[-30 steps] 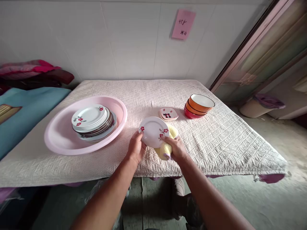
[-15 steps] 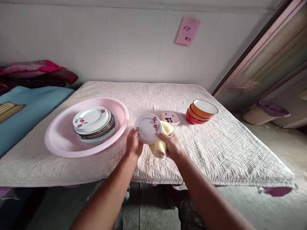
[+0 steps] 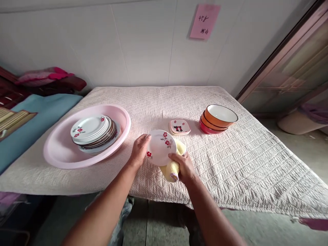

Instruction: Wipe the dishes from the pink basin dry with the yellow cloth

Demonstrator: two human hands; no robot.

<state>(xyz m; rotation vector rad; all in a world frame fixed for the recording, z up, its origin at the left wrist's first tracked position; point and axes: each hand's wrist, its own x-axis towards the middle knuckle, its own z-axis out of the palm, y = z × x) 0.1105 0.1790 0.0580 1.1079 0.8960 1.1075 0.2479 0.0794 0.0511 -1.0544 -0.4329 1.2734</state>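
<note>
A small white plate with red flowers is held tilted above the near part of the bed-like surface. My right hand grips its right side, thumb on the face, with a yellow towel bunched between palm and plate. At the left rim is my left hand, closed at the edge with its thumb along the rim; its other fingers are mostly hidden. Just beyond the plate lie square pink-rimmed dishes with a cartoon animal, stacked.
On the left, a pink basin holds a stack of plates. Orange and red bowls are stacked at right on the quilted cover. A pink note hangs on the wall. Blue padding lies far left.
The plate, towel and right hand have come slightly lower in view. My left thumb has slid from the plate's face out to its rim. The camera view has shifted a little.
</note>
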